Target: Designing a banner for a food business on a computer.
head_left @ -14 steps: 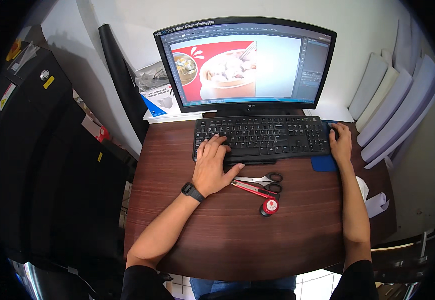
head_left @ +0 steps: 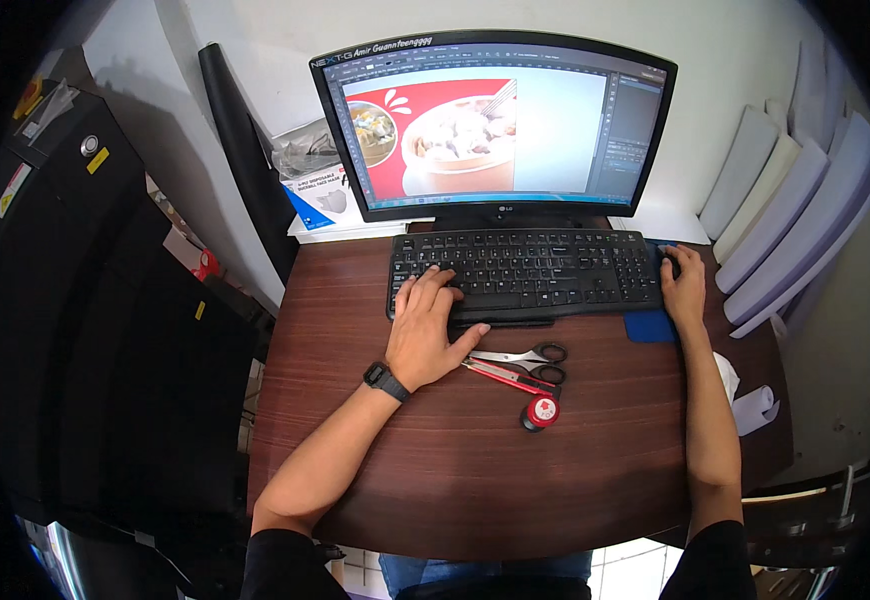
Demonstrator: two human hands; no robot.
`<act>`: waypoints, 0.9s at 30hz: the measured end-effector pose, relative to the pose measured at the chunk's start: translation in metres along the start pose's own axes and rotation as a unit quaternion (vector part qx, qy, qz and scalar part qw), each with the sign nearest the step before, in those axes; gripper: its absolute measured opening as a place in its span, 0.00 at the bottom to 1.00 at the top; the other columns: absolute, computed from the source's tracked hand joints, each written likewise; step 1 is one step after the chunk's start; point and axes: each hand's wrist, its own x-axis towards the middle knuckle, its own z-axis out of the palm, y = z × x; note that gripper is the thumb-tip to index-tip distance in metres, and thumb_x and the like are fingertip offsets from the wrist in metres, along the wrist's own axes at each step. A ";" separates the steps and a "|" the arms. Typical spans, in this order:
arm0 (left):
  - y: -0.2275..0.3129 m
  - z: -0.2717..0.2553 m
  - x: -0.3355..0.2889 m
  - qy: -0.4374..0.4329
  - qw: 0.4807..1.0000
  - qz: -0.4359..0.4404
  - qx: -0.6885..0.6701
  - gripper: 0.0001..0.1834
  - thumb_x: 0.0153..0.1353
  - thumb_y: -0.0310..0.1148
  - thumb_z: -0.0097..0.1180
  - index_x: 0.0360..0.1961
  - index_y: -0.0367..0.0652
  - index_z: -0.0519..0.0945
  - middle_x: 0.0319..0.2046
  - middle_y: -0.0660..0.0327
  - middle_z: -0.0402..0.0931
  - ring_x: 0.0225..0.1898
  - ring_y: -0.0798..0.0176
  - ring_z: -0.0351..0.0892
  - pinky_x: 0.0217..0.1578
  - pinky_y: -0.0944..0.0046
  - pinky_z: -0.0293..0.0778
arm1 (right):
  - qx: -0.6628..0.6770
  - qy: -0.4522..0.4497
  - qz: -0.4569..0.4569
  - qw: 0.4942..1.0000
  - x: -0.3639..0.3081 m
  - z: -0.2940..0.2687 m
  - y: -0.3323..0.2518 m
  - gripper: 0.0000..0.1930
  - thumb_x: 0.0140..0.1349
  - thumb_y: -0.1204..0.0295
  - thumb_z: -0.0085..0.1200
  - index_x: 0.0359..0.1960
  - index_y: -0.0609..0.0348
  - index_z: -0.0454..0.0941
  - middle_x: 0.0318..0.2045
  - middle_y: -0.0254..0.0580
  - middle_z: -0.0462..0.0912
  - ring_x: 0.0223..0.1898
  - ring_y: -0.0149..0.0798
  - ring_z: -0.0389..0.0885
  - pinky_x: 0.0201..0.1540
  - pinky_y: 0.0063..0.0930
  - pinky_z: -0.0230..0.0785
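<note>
My left hand (head_left: 423, 335) rests with spread fingers on the left part of a black keyboard (head_left: 545, 270), its thumb stretched out over the desk in front. A dark watch sits on that wrist. Beside the thumb lie scissors (head_left: 515, 356) with black handles and a red utility knife (head_left: 515, 377). A small round red-and-black stamp (head_left: 541, 411) touches the knife's near end. At the keyboard's right end, my right hand (head_left: 686, 290) curves over a dark computer mouse (head_left: 668, 262), mostly hidden under the fingers, on a blue mouse pad (head_left: 649, 327).
A monitor (head_left: 500, 212) behind the keyboard displays a red food picture in an editing program. Rolls of white sheet material (head_left: 785, 215) lean at the right wall. A face mask box (head_left: 327, 200) stands left of the monitor, and a tall black machine (head_left: 105, 300) beside the desk.
The whole view has shifted very slightly. Both hands keep their places on the keyboard and the mouse, and the picture on the monitor looks the same.
</note>
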 end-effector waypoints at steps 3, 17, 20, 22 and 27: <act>0.000 -0.001 0.000 -0.006 1.000 -0.008 -0.002 0.30 0.60 0.50 0.70 0.51 0.35 0.79 0.65 0.44 0.70 0.74 0.42 0.61 0.74 0.39 0.50 | 0.000 -0.003 0.001 1.000 0.000 -0.001 -0.001 0.14 0.68 0.70 0.58 0.53 0.58 0.85 0.57 0.53 0.81 0.59 0.56 0.77 0.64 0.46 0.70; 0.000 0.000 0.000 0.003 1.000 0.005 0.003 0.29 0.59 0.47 0.72 0.51 0.35 0.78 0.66 0.44 0.69 0.72 0.39 0.62 0.71 0.43 0.54 | -0.001 0.001 0.001 1.000 0.000 -0.001 -0.003 0.13 0.68 0.70 0.58 0.52 0.58 0.86 0.56 0.53 0.81 0.59 0.56 0.78 0.64 0.45 0.70; 0.000 0.000 0.000 0.000 1.000 0.004 0.001 0.29 0.59 0.47 0.72 0.52 0.35 0.78 0.66 0.44 0.69 0.72 0.38 0.61 0.71 0.42 0.53 | -0.005 0.003 -0.002 1.000 0.001 0.000 0.000 0.13 0.68 0.70 0.58 0.52 0.58 0.86 0.57 0.53 0.81 0.59 0.55 0.78 0.64 0.45 0.70; 0.000 -0.001 0.000 0.001 1.000 0.002 0.001 0.29 0.59 0.47 0.72 0.51 0.35 0.78 0.66 0.44 0.69 0.72 0.38 0.61 0.71 0.43 0.53 | -0.005 -0.003 0.003 1.000 0.001 0.000 -0.001 0.14 0.68 0.69 0.58 0.52 0.58 0.86 0.57 0.53 0.81 0.60 0.55 0.77 0.64 0.45 0.69; -0.001 0.000 0.000 -0.003 1.000 -0.001 -0.007 0.30 0.59 0.48 0.72 0.52 0.36 0.78 0.66 0.44 0.69 0.72 0.38 0.61 0.72 0.42 0.53 | -0.011 -0.017 0.015 1.000 0.001 -0.002 -0.002 0.15 0.68 0.68 0.59 0.54 0.57 0.85 0.59 0.52 0.80 0.61 0.54 0.76 0.65 0.46 0.68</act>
